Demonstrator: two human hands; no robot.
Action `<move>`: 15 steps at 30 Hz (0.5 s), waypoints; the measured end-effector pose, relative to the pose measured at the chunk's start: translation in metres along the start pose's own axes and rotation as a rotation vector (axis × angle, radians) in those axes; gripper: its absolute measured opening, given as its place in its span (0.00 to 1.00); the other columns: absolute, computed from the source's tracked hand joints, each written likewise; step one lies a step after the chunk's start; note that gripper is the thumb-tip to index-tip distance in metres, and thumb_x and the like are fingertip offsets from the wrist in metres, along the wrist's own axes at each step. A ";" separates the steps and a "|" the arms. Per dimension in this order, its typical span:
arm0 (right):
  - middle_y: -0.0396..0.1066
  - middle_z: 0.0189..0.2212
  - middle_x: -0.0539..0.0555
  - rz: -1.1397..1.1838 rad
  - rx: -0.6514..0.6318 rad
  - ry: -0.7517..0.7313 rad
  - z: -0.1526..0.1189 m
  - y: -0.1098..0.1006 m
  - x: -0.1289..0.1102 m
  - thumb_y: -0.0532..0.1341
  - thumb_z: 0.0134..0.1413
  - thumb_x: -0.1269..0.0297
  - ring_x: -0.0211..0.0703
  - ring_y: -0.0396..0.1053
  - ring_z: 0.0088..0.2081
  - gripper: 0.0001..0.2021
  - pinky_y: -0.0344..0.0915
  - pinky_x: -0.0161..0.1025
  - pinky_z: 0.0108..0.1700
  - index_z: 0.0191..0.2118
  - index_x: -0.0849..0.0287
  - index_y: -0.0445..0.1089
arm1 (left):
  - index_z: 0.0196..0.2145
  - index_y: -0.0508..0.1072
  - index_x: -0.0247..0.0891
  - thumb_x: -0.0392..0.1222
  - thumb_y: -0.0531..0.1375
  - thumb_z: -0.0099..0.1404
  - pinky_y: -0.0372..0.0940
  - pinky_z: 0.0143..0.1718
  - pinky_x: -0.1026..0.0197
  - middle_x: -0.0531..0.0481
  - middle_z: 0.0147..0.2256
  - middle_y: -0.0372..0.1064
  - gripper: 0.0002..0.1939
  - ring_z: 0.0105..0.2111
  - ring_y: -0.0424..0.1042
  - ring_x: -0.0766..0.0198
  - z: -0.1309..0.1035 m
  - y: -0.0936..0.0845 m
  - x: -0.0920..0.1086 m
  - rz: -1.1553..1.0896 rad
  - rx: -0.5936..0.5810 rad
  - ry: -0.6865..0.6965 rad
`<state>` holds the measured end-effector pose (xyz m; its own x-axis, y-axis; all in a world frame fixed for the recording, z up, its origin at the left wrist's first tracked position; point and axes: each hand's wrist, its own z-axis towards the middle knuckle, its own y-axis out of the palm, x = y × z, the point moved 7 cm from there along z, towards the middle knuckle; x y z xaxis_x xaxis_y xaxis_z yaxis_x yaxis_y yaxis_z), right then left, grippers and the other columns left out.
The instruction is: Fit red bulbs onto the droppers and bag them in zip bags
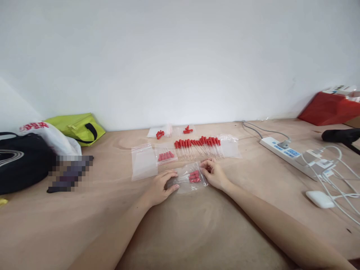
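A clear zip-lock bag (pixel 182 186) lies in front of me with several red-bulbed droppers (pixel 194 176) inside, bulbs toward the right. My left hand (pixel 164 185) rests at the bag's left end, thumb and fingers apart and touching the plastic. At the right edge, my right hand (pixel 213 173) pinches the bag between thumb and fingers. Just behind is a row of loose droppers (pixel 197 144), red bulbs pointing to the wall. Left of the row lies another filled bag (pixel 165 155), and beside that a flat bag (pixel 144 163) with no droppers visible.
Near the wall, small red pieces (pixel 160 134) and more red pieces (pixel 188 130) lie on plastic bags. Another clear bag (pixel 232 146) lies right of the row. A power strip (pixel 284 152) with cables and a white charger (pixel 320 199) occupies the right; a green bag (pixel 75 125) and black bag (pixel 25 165), the left.
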<state>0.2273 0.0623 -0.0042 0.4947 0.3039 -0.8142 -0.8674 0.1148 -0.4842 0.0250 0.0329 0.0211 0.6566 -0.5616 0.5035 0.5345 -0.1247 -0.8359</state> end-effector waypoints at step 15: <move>0.69 0.36 0.67 -0.444 0.000 0.367 0.101 0.029 0.007 0.57 0.42 0.77 0.49 0.68 0.40 0.16 0.61 0.37 0.38 0.41 0.71 0.64 | 0.41 0.68 0.38 0.43 0.57 0.59 0.60 0.49 0.55 0.46 0.47 0.66 0.13 0.48 0.65 0.60 0.000 0.000 -0.001 -0.030 0.002 0.038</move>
<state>0.2004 0.1633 0.0083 0.7981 -0.1212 -0.5903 -0.5719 0.1563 -0.8053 0.0244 0.0335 0.0203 0.6196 -0.5886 0.5193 0.5542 -0.1405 -0.8204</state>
